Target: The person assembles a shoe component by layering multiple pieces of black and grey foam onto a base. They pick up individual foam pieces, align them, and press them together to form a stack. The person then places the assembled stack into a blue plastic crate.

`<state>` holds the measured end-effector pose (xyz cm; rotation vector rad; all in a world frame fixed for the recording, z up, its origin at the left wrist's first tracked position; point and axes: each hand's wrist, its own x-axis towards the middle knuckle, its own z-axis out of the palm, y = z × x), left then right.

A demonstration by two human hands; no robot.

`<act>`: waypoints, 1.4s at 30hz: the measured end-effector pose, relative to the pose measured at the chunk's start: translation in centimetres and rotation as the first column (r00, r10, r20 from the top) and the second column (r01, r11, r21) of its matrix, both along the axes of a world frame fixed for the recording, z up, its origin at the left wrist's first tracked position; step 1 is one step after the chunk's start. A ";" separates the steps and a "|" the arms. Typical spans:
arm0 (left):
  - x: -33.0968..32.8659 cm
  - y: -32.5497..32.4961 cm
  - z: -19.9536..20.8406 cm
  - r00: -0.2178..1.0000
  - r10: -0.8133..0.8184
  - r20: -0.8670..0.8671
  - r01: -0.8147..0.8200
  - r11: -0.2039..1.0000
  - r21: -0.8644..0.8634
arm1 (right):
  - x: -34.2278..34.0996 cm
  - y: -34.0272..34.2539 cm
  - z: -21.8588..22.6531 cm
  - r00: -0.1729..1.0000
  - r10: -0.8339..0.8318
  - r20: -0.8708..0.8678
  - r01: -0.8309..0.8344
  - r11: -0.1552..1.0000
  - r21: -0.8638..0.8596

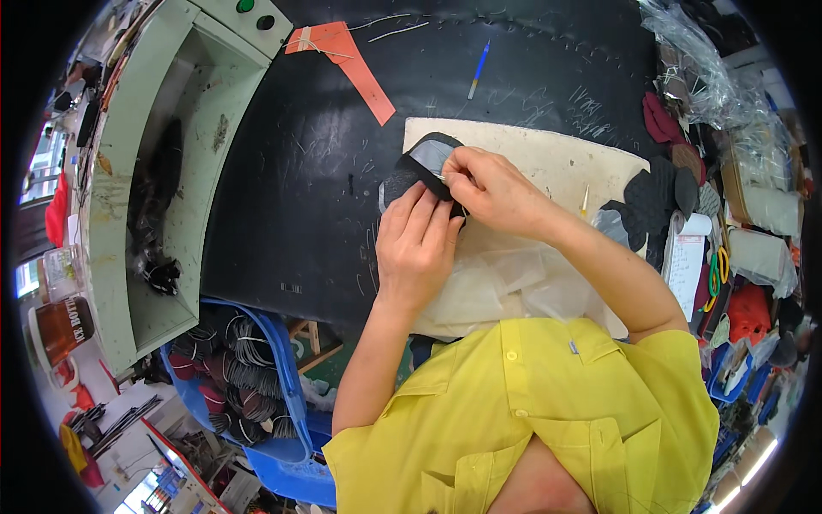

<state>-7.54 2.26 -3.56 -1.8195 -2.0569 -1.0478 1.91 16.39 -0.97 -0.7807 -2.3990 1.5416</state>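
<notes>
A small black and grey fabric piece (pixel 435 152) with a curved outline is between my two hands, over the table. My left hand (pixel 417 244) presses its fingers together on the piece's near edge. My right hand (pixel 492 188) pinches the right edge of the same piece between thumb and forefinger. Anything small between those fingertips is too hidden to make out. Beneath the hands lies a cream board (pixel 548 154), partly covered by translucent plastic sheeting (pixel 488 287) near my body. Similar dark fabric pieces (pixel 648 201) are stacked at the board's right end.
A blue pen (pixel 479 68) and an orange template (pixel 364 81) lie on the black tabletop (pixel 291 197). At the left stands a grey-green metal housing (pixel 175 51). A blue basket (pixel 295 390) holds bundled pieces. A notepad (pixel 685 261) and green-and-yellow scissors (pixel 717 278) are at the right.
</notes>
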 end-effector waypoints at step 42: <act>-4.2 -5.1 0.8 0.441 0.147 0.885 -0.188 0.980 -0.069 | 3.7 -5.3 0.5 0.999 0.042 -0.031 -0.044 0.997 -0.070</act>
